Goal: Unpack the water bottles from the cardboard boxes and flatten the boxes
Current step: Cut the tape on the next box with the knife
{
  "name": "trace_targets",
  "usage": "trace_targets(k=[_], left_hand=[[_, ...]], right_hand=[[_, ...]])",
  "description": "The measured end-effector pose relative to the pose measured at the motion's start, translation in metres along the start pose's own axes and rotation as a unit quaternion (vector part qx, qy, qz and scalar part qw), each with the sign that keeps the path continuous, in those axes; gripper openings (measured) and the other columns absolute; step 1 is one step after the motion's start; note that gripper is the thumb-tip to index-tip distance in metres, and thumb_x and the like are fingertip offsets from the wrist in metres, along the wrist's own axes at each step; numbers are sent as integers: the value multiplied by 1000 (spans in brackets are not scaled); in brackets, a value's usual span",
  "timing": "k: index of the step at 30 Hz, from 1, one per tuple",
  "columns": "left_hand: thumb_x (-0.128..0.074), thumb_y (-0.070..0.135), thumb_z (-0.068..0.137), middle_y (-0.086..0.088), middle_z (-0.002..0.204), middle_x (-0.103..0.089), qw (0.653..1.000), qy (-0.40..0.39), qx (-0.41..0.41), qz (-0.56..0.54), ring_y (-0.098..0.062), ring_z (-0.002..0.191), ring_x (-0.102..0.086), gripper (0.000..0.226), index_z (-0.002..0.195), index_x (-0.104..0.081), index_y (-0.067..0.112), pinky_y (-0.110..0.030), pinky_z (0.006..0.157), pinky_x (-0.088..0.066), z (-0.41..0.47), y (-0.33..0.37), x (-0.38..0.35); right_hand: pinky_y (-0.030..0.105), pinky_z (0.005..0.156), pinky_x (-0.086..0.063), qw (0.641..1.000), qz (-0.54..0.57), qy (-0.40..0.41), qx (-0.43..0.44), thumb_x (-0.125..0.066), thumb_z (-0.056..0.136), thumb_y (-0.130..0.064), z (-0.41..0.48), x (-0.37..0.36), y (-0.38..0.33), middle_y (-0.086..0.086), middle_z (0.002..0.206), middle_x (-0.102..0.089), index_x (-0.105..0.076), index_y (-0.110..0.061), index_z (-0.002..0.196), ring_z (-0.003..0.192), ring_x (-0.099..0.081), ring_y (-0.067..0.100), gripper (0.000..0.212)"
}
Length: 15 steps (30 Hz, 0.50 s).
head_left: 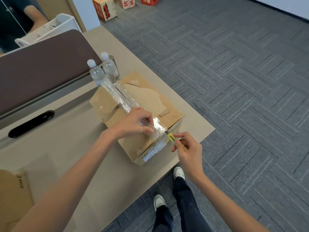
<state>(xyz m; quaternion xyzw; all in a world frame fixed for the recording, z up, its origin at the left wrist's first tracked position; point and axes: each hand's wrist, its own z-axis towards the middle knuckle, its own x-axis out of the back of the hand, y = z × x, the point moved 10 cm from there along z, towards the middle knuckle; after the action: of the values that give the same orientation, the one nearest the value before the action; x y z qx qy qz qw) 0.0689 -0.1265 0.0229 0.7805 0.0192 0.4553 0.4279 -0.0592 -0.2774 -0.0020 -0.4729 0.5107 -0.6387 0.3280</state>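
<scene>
A closed cardboard box [147, 101] lies on the beige desk [70, 148], sealed along its middle with shiny clear tape [118, 96]. My left hand [135, 122] rests on the box top and pinches the tape near the front edge. My right hand [189, 151] grips a yellow utility knife [172, 137], whose blade tip touches the tape at the box's front edge. Two clear water bottles [100, 71] with white caps stand upright just behind the box.
A brown partition [41, 64] runs along the desk's back. A black oval cable port [31, 123] sits to the left. Another cardboard piece [13, 195] lies at the near left. Printed red boxes [105, 8] stand on the grey carpet [234, 81] far off.
</scene>
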Motion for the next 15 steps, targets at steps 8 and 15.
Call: trace_targets(k=[8,15], left_hand=[[-80,29,75,21,82,-59,996,32,-54,56,-6,98,-50,23,74,-57,32,-20,92,-31,-20,15,25],[-78,38,80,18,87,-60,995,38,-4,95,-11,98,-52,20,78,-61,28,-31,94,-38,-52,24,43]], right_hand=[[21,48,-35,991,-117,-33,56,-58,94,-10,4,-26,-6,-12,63,-64,-62,-25,105,46,-51,10,19],[24,46,-44,984,-147,-26,101,-56,96,-13,22,-33,-31,-12,65,-65,-59,-22,106,48,-57,10,14]])
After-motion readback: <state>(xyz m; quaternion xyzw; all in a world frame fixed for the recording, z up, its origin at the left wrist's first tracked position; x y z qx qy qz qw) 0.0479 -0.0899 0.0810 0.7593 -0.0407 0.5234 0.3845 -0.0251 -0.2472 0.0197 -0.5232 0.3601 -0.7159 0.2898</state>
